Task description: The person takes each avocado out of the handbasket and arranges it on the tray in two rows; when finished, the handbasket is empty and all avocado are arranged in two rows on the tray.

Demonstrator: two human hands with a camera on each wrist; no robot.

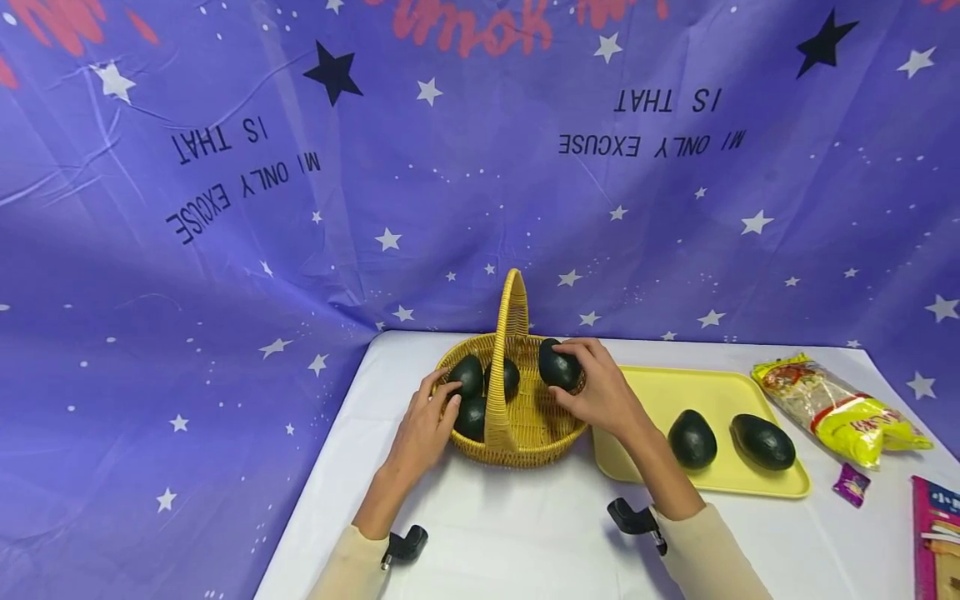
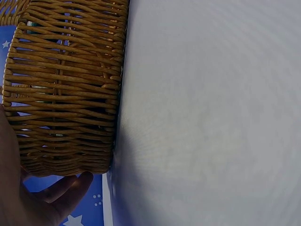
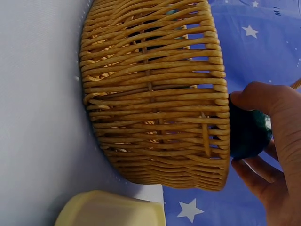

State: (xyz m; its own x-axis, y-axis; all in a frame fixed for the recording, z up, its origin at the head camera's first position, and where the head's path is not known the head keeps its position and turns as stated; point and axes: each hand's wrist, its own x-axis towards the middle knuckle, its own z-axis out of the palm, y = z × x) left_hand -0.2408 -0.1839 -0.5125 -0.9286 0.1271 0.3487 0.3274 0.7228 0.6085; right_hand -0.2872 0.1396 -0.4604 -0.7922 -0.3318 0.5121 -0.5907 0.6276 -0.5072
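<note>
A yellow wicker basket [image 1: 517, 454] with a tall arched handle stands on the white table. In its left part lie three dark green avocados: one at the rim [image 1: 467, 375], one beside the handle [image 1: 512, 379] and one nearer the front [image 1: 470, 419]. My left hand [image 1: 422, 425] holds the basket's left side, its fingers against the outer wall in the left wrist view. Over the right rim, my right hand [image 1: 600, 390] grips another avocado [image 1: 557, 365] between thumb and fingers. The right wrist view shows this held avocado [image 3: 247, 129] protruding above the rim.
Right of the basket is a yellow tray [image 1: 720, 383] bearing two avocados, one upright-looking [image 1: 692, 439] and one lying sideways [image 1: 763, 442]. Beyond it are a yellow food bag [image 1: 840, 408], a small purple packet [image 1: 851, 485] and a pink package [image 1: 937, 542]. A purple star-printed cloth [image 1: 465, 192] hangs behind.
</note>
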